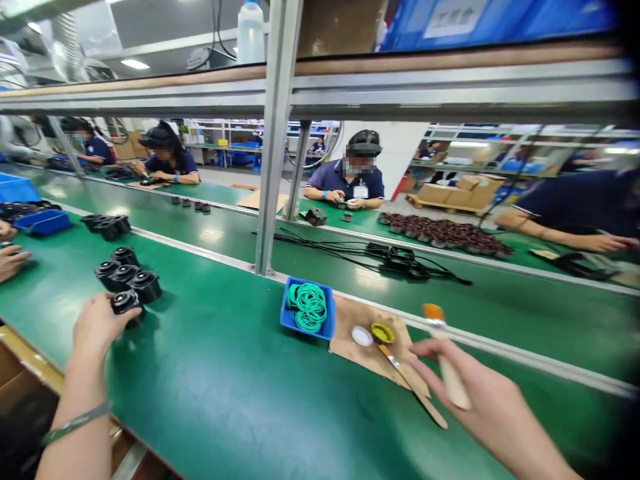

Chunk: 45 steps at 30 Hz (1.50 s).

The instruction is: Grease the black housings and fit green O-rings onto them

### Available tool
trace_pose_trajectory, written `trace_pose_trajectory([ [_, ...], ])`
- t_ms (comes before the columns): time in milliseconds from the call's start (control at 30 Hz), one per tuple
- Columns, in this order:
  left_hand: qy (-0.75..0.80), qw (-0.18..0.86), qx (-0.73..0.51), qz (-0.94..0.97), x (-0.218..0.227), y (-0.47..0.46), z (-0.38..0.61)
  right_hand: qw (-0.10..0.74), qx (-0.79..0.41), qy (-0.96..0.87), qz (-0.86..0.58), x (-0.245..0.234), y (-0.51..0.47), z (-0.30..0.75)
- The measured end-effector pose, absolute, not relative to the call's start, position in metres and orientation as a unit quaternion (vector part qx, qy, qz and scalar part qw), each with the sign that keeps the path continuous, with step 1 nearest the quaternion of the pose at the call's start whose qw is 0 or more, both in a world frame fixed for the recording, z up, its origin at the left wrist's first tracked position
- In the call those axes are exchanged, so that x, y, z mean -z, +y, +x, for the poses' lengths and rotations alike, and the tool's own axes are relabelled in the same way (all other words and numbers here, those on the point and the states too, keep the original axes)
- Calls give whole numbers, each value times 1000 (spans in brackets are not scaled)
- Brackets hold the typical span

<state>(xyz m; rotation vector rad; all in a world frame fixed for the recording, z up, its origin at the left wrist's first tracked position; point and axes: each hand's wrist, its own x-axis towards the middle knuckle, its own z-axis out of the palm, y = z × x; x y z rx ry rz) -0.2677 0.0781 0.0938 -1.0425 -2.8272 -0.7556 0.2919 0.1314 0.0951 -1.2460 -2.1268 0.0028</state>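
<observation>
Parts first: well to the left of the blue tray of green rubber rings (306,310), a small cluster of black round parts (125,270) stands on the green belt (225,373). At the far left edge a co-worker's hand (11,261) rests flat. Just below the cluster, the person's left hand (97,323) is closed around one more black part (125,303), fingers wrapped on its side and the part sitting on the belt, touching or nearly touching its neighbours.

Just right of the tray lies a cardboard sheet (350,320) with a white lid (361,336) and an open yellow pot (383,333) side by side, and a spare brush (423,397) lying across its lower corner.

Further right again, the right hand (480,400) is clamped on the wooden handle of a brush (447,363), bristles up and clear of the pot.

As I judge it, things are early — one part gripped but showing no ring that I can make out, the cluster waiting, the tray full of rings.
</observation>
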Motion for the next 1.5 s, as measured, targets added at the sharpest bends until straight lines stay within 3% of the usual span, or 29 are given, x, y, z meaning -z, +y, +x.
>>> trace_pose_trajectory([
  [167, -810, -50, 250, -528, -60, 60, -166, 242, 54, -881, -402, -94, 171, 206],
  [300, -671, -141, 347, -640, -27, 35, -73, 177, 86, -883, -427, -84, 216, 164],
  [600, -540, -235, 484, -648, 6, 8, -15, 73, 93, -887, -446, -79, 233, 167],
  [900, -539, -207, 499, -646, 16, 1, -15, 92, 42, -923, -370, -87, 232, 160],
  [1133, -537, -191, 503, -649, 15, 1, -16, 206, -44, -905, -370, -94, 226, 166],
  [1300, -541, -172, 514, -643, 15, 2, -16, 297, -154, -864, -377, -105, 190, 170],
  [1500, -529, -151, 486, -679, 13, 4, -23, 253, -371, -837, -313, -99, 118, 164],
])
